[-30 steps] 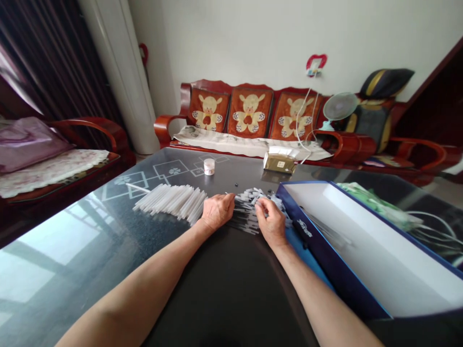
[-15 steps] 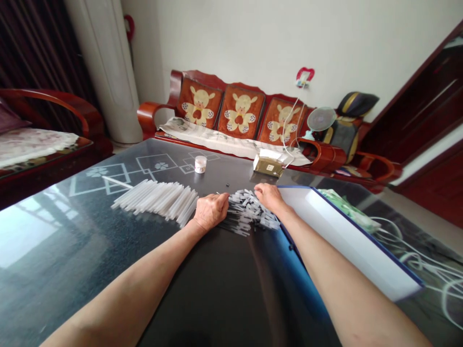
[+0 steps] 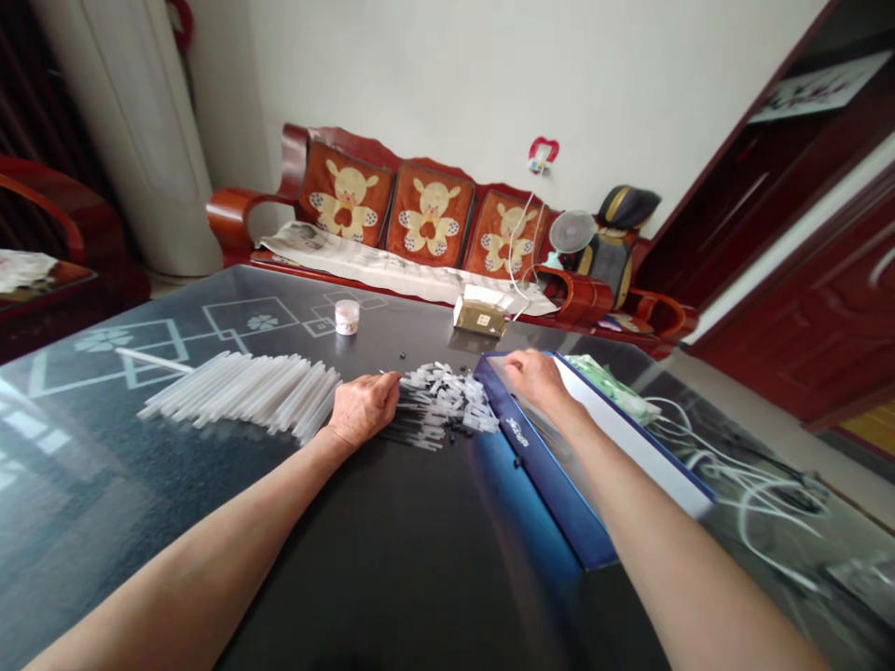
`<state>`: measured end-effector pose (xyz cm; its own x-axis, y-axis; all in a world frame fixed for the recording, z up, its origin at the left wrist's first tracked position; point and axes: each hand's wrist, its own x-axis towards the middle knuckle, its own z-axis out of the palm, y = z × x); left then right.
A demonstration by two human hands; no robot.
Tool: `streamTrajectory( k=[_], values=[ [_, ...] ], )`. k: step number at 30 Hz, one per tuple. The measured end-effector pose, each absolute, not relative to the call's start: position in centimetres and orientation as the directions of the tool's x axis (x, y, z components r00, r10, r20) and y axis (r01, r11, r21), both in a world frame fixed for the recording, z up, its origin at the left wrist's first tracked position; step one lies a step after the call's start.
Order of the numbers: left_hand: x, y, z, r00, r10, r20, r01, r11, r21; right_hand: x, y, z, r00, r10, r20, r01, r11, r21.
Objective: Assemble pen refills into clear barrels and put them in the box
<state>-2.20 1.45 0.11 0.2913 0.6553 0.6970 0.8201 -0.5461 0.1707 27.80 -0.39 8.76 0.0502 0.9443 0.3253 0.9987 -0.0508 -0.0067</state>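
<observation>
Left hand point(image 3: 364, 407): fingers curled and pressed together, pinching a thin pale piece point(image 3: 382, 373), only the tip visible past the knuckles. Well to the right of this grip, right hand point(image 3: 535, 376), fingers bent downward over the dark blue box point(image 3: 552, 489); fingertips hidden, hence impossible to tell whether spread or pressed on anything.

Just right of the left grip, between both hands: heap of short white pieces point(image 3: 447, 387), with small black bits point(image 3: 458, 432) along its near edge. Just left of the same grip: bank of long translucent tubes point(image 3: 244, 391), laid side by side, with a single tube point(image 3: 154, 361) jutting out at the far left end. A little beyond the grip: lone black bit point(image 3: 403, 355).

Farther beyond, slightly left: small white pot point(image 3: 347, 318), upright; beyond and to the right: tissue box point(image 3: 481, 315). Beneath all of these: dark glossy table point(image 3: 419, 559).

To the right of the right hand, behind the box: green-and-white packet point(image 3: 615, 387), followed by tangled white cables point(image 3: 762, 485).

Far beyond both hands: red wooden sofa point(image 3: 234, 210) with three orange cushions point(image 3: 430, 219); at its right end, pale fan point(image 3: 571, 231).
</observation>
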Motion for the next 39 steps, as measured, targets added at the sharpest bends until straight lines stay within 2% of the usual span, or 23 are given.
streamTrajectory(
  k=[1, 4, 9, 18, 23, 25, 27, 28, 30, 32, 35, 37, 39],
  values=[
    [-2.2, 1.4, 0.1, 0.292, 0.658, 0.695, 0.820, -0.546, 0.172, 29.3, -0.9, 8.8, 0.121, 0.965, 0.231, 0.992, -0.128, 0.014],
    [-2.2, 1.4, 0.1, 0.298, 0.660, 0.689, 0.818, -0.549, 0.171, 32.5, -2.5, 7.9, 0.193, 0.977, 0.085, 0.980, -0.197, 0.040],
    [-2.2, 1.4, -0.1, 0.304, 0.661, 0.686, 0.813, -0.555, 0.175, 33.8, -3.7, 5.6, 0.221, 0.975, -0.005, 0.975, -0.220, 0.033],
    [-2.2, 1.3, 0.0, 0.314, 0.665, 0.678, 0.807, -0.563, 0.178, 33.3, -3.3, 5.4, 0.311, 0.950, -0.007, 0.950, -0.311, -0.019],
    [-2.2, 1.4, -0.1, 0.326, 0.640, 0.696, 0.792, -0.587, 0.169, 32.8, -3.2, 7.8, 0.317, 0.934, 0.163, 0.948, -0.309, -0.074],
    [-2.2, 1.3, 0.0, 0.331, 0.625, 0.706, 0.770, -0.612, 0.180, 31.5, -3.0, 9.2, 0.319, 0.914, 0.250, 0.940, -0.271, -0.207],
    [-2.1, 1.0, 0.3, 0.348, 0.601, 0.720, 0.729, -0.656, 0.195, 28.9, -2.8, 10.3, 0.344, 0.888, 0.305, 0.823, -0.128, -0.553],
    [-2.1, 0.8, 0.6, 0.363, 0.584, 0.726, 0.700, -0.685, 0.202, 27.2, -2.9, 10.6, 0.338, 0.894, 0.293, 0.691, -0.024, -0.723],
    [-1.9, 0.1, 1.3, 0.405, 0.549, 0.731, 0.629, -0.748, 0.213, 23.3, -3.1, 10.4, 0.280, 0.935, 0.219, 0.378, 0.102, -0.920],
    [-1.5, -0.6, 2.0, 0.459, 0.516, 0.723, 0.553, -0.803, 0.222, 19.6, -3.5, 9.3, 0.218, 0.966, 0.137, 0.097, 0.118, -0.988],
    [-0.8, -1.3, 2.4, 0.544, 0.464, 0.699, 0.476, -0.857, 0.199, 15.7, -3.9, 6.5, 0.179, 0.980, 0.088, -0.177, 0.120, -0.977],
    [-0.4, -1.4, 2.2, 0.605, 0.464, 0.647, 0.483, -0.860, 0.165, 14.4, -3.8, 4.6, 0.202, 0.974, 0.106, -0.275, 0.160, -0.948],
    [-0.3, -1.2, 1.9, 0.646, 0.502, 0.575, 0.526, -0.838, 0.141, 14.1, -3.7, 3.2, 0.247, 0.960, 0.130, -0.294, 0.203, -0.934]
  ],
)
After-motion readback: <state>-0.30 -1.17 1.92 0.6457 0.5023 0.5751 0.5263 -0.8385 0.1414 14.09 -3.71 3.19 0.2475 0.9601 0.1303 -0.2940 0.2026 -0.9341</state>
